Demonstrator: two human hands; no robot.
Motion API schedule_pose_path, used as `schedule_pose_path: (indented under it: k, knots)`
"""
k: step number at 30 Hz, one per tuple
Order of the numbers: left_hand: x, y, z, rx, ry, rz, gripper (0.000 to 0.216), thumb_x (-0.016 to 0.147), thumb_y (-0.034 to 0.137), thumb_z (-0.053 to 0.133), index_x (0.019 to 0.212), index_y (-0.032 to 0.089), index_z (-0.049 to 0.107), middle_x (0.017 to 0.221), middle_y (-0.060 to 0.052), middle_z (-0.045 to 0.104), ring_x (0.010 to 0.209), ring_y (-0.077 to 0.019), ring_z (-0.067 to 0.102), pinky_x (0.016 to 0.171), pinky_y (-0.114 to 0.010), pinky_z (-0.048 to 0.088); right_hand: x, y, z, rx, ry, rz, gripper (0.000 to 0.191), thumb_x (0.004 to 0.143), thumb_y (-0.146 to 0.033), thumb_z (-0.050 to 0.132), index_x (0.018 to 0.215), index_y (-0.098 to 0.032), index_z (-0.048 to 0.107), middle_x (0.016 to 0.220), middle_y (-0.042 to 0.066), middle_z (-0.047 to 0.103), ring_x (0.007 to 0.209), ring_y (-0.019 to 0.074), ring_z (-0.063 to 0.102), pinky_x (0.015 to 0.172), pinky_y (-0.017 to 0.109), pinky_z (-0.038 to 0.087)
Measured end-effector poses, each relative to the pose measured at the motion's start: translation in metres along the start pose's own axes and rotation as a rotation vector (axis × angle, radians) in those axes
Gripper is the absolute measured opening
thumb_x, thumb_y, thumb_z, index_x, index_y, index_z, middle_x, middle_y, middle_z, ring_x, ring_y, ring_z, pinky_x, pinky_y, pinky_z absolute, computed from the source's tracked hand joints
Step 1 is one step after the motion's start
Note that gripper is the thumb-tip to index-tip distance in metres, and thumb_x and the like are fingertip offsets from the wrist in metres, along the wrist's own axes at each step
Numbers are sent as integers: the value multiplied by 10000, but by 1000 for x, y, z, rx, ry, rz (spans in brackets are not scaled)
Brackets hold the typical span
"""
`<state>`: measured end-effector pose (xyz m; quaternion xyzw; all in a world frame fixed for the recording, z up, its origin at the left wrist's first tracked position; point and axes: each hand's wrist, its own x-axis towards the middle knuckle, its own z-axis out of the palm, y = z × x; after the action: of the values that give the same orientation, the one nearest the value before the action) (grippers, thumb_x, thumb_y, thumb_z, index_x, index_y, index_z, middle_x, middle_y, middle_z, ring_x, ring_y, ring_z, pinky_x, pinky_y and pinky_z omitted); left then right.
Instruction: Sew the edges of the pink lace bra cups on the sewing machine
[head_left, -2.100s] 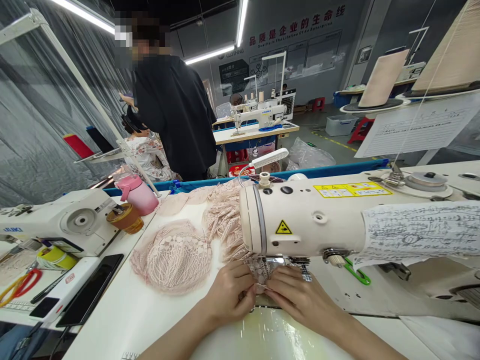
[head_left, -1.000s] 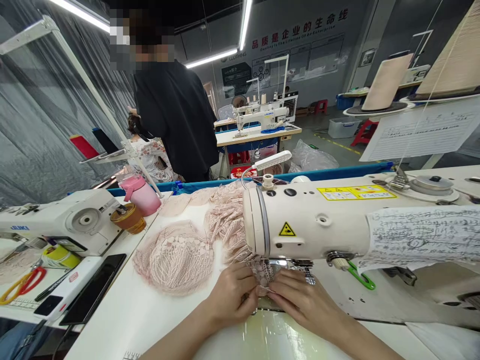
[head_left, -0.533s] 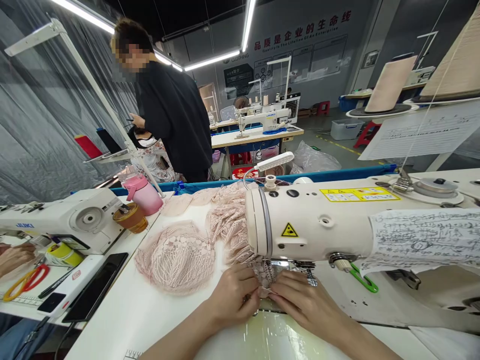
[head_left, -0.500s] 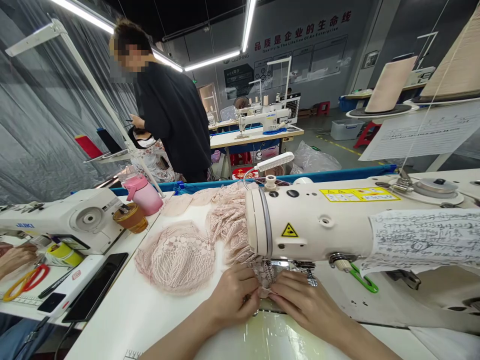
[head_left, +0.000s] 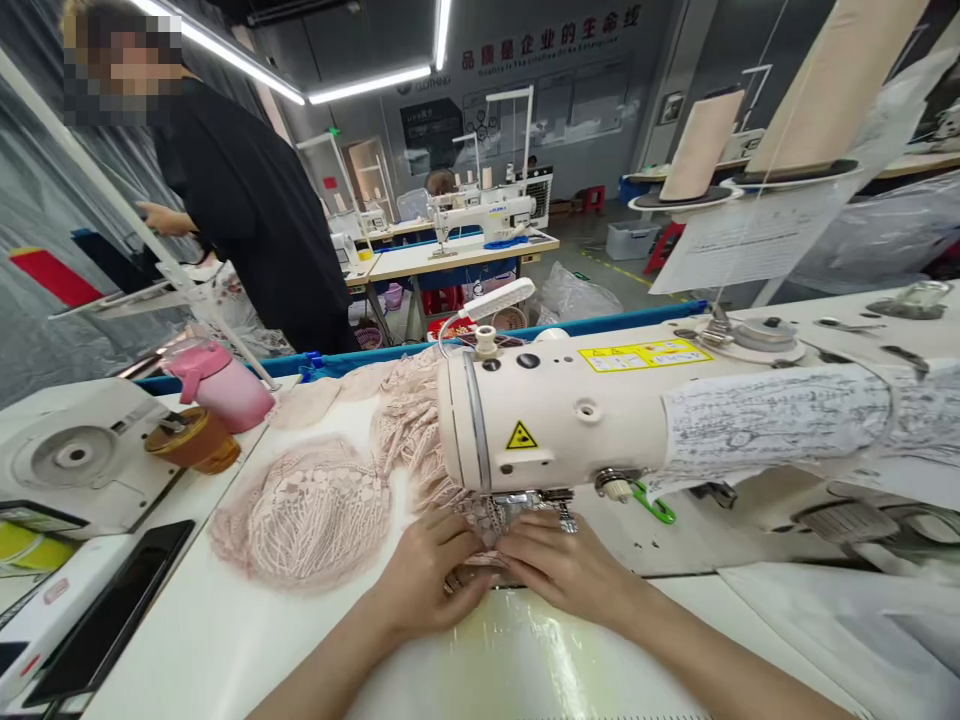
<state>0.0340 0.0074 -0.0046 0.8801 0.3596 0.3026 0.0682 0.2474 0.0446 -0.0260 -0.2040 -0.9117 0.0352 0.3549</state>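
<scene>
A cream sewing machine (head_left: 570, 420) lies across the white table (head_left: 225, 640). Under its head, a small piece of pink lace (head_left: 484, 522) rests at the needle. My left hand (head_left: 427, 570) has its fingers curled and pinches the lace from the left. My right hand (head_left: 559, 562) presses the same lace from the right with its fingers together. The two hands nearly touch just in front of the presser foot (head_left: 555, 505). A pile of pink lace cups (head_left: 300, 510) spreads to the left and behind the machine head.
A pink bottle (head_left: 221, 385) and a brown cup (head_left: 191, 440) stand at the left, beside another sewing machine (head_left: 67, 460). A black phone (head_left: 112, 610) lies near the table's left edge. A person in black (head_left: 247, 210) stands behind. Thread cones (head_left: 697, 145) and a paper sheet hang at right.
The view has swung to the right and slightly down, so everything sits further left in the frame. My hands stay pinched on the lace at the needle. The person behind has turned.
</scene>
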Motion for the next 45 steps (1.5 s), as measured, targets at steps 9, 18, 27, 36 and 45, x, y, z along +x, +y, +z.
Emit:
schedule_pose_path:
  k: [9,18,27,36,45]
  knots:
    - [2,-11,10,253,-32,155,191,871,150,513,1012,125,638,847,-85,642,728,-203,603,618,-340,527,-1,3,-5,-180,88,-72,203,963,-251,509,824,-200,648,699,-58,692,669,77,603,499,245,330]
    - [2,-17,17,297,-46,200,208,880,111,517,1037,141,651,901,-78,665,869,-224,635,830,-431,546,-13,12,-3,-219,-58,72,234,926,-376,520,1060,-201,601,1029,-4,709,777,130,623,529,272,350]
    - [1,-17,17,348,-60,232,200,869,74,510,1023,115,632,954,-100,701,802,-225,635,716,-392,526,-10,8,-6,-375,-70,-9,234,848,-36,489,864,-236,610,897,-87,696,641,74,541,503,259,362]
    - [-4,-19,26,400,-213,77,476,923,212,423,1384,91,435,1091,-137,703,808,-250,660,686,-383,521,-10,13,1,-331,17,-47,191,860,-80,549,872,-246,643,789,-103,689,679,68,568,608,241,464]
    - [-5,-20,23,447,-258,47,600,803,137,464,1403,135,439,1110,-118,706,810,-258,657,727,-388,512,-21,12,14,5,-197,141,225,967,-183,454,1013,-259,660,976,-21,700,905,118,631,836,267,548]
